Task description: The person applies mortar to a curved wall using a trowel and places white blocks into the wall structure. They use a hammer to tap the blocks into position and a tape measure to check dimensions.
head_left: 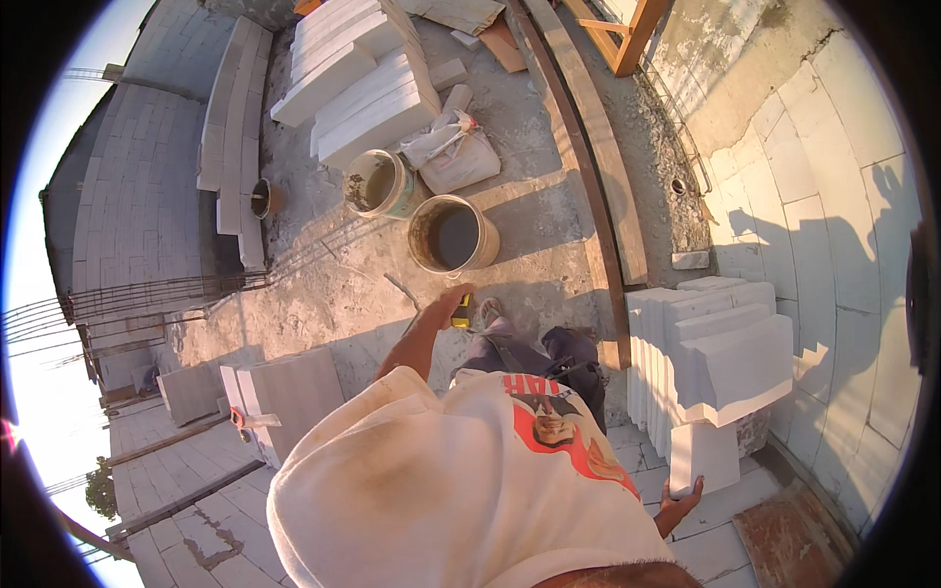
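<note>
My left hand [450, 303] is closed round a yellow tape measure [463, 312], held out low in front of me, near a bucket [454, 235] with dark grey contents. Out to my right, my right hand [675, 506] grips the lower edge of a small white block [705, 458], thumb on one side and fingers on the other. That block is just below a stack of thin white blocks [701, 343]; whether it touches them I cannot tell. Part of my right forearm is hidden behind my shirt.
Another bucket [376, 184] and a white bag [461, 160] stand ahead, before a large block stack [368, 88]. A long beam [588, 167] runs along the right, beside a block wall [833, 245]. More blocks [289, 392] stand at left, with thin rods [147, 294] jutting out.
</note>
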Demonstrator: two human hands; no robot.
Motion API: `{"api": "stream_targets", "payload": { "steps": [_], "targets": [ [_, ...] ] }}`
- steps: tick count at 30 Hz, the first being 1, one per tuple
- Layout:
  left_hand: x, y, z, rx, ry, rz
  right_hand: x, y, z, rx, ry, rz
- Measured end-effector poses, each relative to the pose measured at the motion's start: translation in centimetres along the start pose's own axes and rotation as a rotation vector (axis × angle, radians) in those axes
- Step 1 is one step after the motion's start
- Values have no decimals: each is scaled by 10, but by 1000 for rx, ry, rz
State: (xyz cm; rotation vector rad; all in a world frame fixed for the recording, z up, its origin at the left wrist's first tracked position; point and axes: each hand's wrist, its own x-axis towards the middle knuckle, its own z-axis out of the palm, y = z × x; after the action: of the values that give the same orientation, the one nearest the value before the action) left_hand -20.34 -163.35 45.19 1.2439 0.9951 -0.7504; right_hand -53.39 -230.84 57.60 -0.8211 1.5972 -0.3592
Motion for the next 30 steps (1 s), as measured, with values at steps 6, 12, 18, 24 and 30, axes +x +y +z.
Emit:
{"api": "stream_targets", "payload": {
  "steps": [6, 12, 18, 24, 30],
  "targets": [
    [-8, -92, -113, 283, 48, -59, -85, 34, 30, -353, 3, -48],
    [-24, -153, -185, 547, 87, -201, -142, 111, 130, -780, -130, -104],
    [-56, -166, -245, 408, 122, -52, -169, 188, 265, -1484, -442, -355],
    [-102, -155, -296, 129, 201, -60, -201, 257, 402, -1976, -733, -725],
    [-109, -182, -312, -150, 301, -44, -357, 303, 534, -2009, -906, -1246]
  ]
}}
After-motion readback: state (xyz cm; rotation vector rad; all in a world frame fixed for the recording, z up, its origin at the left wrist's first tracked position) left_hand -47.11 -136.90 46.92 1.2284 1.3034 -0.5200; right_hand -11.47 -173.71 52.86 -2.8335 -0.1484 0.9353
